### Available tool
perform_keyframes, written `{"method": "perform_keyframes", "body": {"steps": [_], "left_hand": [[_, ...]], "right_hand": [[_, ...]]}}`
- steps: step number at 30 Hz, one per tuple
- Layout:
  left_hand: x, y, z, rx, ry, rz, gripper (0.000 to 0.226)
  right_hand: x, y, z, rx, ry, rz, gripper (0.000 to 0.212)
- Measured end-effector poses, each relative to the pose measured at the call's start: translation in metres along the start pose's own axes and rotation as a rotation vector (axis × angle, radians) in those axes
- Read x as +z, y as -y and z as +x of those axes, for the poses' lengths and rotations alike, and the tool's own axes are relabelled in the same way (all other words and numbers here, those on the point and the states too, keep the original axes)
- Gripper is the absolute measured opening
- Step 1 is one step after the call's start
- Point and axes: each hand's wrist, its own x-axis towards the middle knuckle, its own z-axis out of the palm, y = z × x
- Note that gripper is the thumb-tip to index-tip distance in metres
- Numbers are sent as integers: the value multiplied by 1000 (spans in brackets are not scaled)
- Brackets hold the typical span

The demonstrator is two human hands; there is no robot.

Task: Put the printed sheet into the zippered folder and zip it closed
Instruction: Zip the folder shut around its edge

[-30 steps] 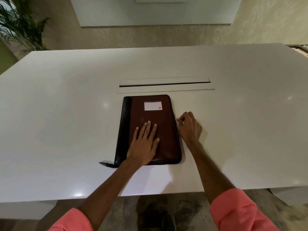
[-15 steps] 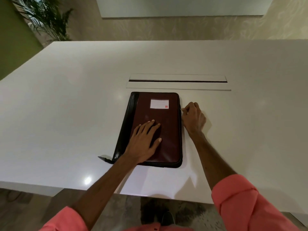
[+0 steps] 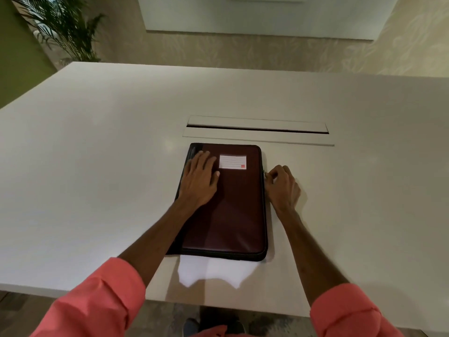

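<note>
On the worktop point(image 3: 97, 166), just on the near side of the cable slot point(image 3: 257, 130), the zippered folder point(image 3: 233, 210) is lying flat and closed, label point(image 3: 232, 162) at its far end. The left hand point(image 3: 200, 181) is pressing down on the folder's far-left part, fingers spread flat, gripping nothing. The right hand point(image 3: 283, 184) is sitting at the folder's right edge, fingertips pinched together on a small metal bit that looks like the zipper pull point(image 3: 265, 173), roughly a quarter of the way down from the folder's far end.

Step in hand, as I judge it: running the zip along the right side towards the far corner. Doing it well means keeping the left palm weighting the cover so the folder is not sliding or lifting, pulling the tab along the track rather than outward, and slowing at the rounded far-right corner where teeth tend to be snagging.

Contents: the printed sheet is not showing anywhere; probably inside the folder, but cannot tell with the cover shut. The near edge looks zipped. The far edge is too dark to tell.
</note>
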Motion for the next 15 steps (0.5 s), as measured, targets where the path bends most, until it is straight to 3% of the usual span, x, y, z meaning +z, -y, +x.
{"method": "perform_keyframes", "body": {"steps": [4, 8, 15], "left_hand": [[11, 29, 12, -168, 118, -27, 75], [16, 42, 13, -183, 181, -57, 90], [19, 44, 9, -170, 159, -84, 94]], "right_hand": [[-2, -1, 3, 2, -24, 4, 18], [4, 1, 8, -17, -43, -42, 16], [20, 6, 43, -2, -48, -116, 16]]}}
